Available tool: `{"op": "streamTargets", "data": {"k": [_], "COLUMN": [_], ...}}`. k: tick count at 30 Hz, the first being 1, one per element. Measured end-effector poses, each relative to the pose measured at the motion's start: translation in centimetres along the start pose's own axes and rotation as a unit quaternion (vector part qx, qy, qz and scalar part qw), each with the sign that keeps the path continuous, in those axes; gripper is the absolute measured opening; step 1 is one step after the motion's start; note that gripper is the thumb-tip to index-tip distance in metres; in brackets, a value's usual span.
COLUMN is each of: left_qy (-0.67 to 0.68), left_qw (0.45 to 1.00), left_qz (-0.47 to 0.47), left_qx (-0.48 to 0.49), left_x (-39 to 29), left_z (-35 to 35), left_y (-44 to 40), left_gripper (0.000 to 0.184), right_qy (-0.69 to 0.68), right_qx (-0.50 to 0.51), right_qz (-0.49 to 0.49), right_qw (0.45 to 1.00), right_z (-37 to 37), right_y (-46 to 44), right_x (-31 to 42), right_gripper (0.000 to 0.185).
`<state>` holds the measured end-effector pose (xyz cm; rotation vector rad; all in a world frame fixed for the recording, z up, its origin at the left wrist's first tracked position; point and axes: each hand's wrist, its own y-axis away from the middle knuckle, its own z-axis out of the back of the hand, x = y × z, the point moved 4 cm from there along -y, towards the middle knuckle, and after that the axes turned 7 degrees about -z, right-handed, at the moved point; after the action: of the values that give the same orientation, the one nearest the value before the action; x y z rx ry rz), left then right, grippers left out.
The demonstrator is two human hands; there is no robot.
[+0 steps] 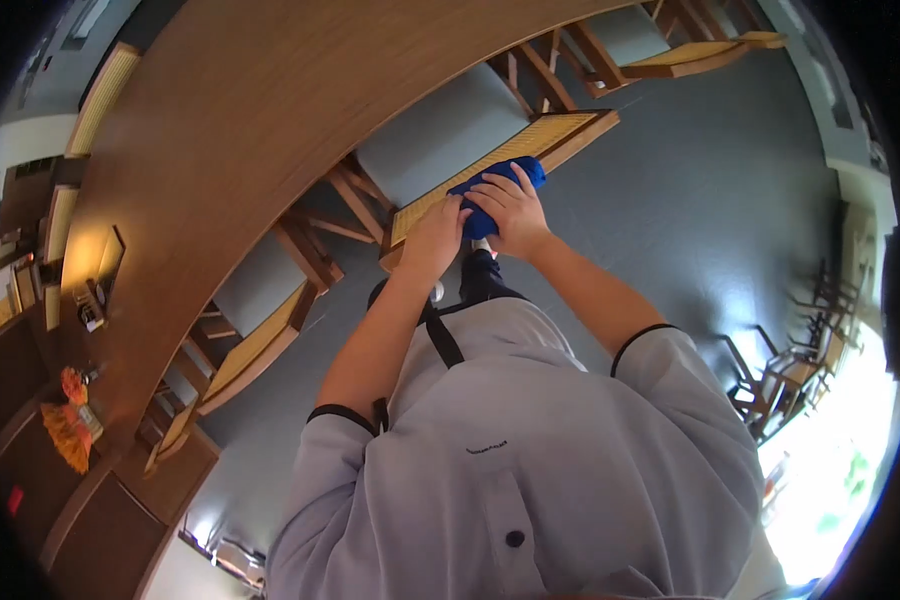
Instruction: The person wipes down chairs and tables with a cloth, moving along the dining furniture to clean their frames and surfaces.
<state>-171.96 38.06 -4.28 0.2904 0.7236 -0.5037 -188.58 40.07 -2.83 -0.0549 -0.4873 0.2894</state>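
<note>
A bunched blue cloth [483,223] is held in front of me at the top rail of a wooden chair [580,133] with a woven backrest. My right hand [513,208] lies over the cloth, its fingers curled around it. At the cloth's left end, my left hand [436,238] is closed, with its fingertips against the fabric and partly hidden. Both hands are close together, just above the chair back. Whether the cloth touches the wood cannot be made out.
A long brown table [230,130] curves along the left and top. More chairs [260,345] line its near side, and another chair [690,60] stands farther up. Orange flowers [67,437] are at lower left. Dark chairs [785,365] stand by a bright window on the right.
</note>
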Motion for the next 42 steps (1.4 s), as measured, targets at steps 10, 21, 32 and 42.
{"op": "streamTargets", "data": {"k": [10,21,32,42], "left_qy": [0.026,0.099,0.168,0.166], "left_qw": [0.996,0.979,0.974,0.944], "left_qz": [-0.015,0.155,0.149,0.286], "left_qx": [-0.087,0.085,-0.014,-0.019], "left_x": [7.0,16.0,20.6,22.2], "left_z": [5.5,12.6,14.7,13.5], "left_y": [9.8,19.6,19.0,18.8], "left_gripper": [0.025,0.034,0.024,0.024], "right_qy": [-0.012,-0.063,0.074,-0.002], "right_qx": [0.095,0.278,0.258,0.256], "right_qz": [0.054,0.008,-0.408,-0.451], "right_qw": [0.994,0.958,0.873,0.855], "right_z": [-5.5,-15.6,-24.7,-28.3], "right_y": [-1.9,-8.1,-11.3,-14.2], "right_x": [12.1,24.8,12.9,11.6], "right_gripper": [0.069,0.044,0.076,0.052]}}
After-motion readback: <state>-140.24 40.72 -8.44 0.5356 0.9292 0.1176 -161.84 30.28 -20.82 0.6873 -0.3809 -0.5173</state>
